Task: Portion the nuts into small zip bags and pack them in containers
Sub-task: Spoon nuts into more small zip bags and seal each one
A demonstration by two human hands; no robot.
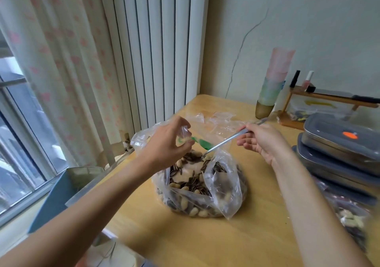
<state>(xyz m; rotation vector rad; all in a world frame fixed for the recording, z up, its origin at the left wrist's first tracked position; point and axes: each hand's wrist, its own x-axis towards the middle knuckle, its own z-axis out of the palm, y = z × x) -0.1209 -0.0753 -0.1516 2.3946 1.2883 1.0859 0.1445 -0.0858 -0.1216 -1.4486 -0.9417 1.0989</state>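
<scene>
A large clear plastic bag point(224, 196) full of peanuts and striped sunflower seeds sits open in the middle of the wooden table point(205, 238). My left hand point(168, 143) hovers above it and pinches a small clear zip bag point(185, 136) with a green strip. My right hand point(261, 141) grips the handle of a metal spoon point(226, 141), whose tip dips into the nuts at the mouth of the big bag.
Stacked grey lidded containers point(339, 153) stand at the right, with filled small bags point(349, 219) in front of them. A pastel tube point(271, 85) and a wooden rack point(329, 100) stand at the back. A blue bin point(61, 192) is left of the table.
</scene>
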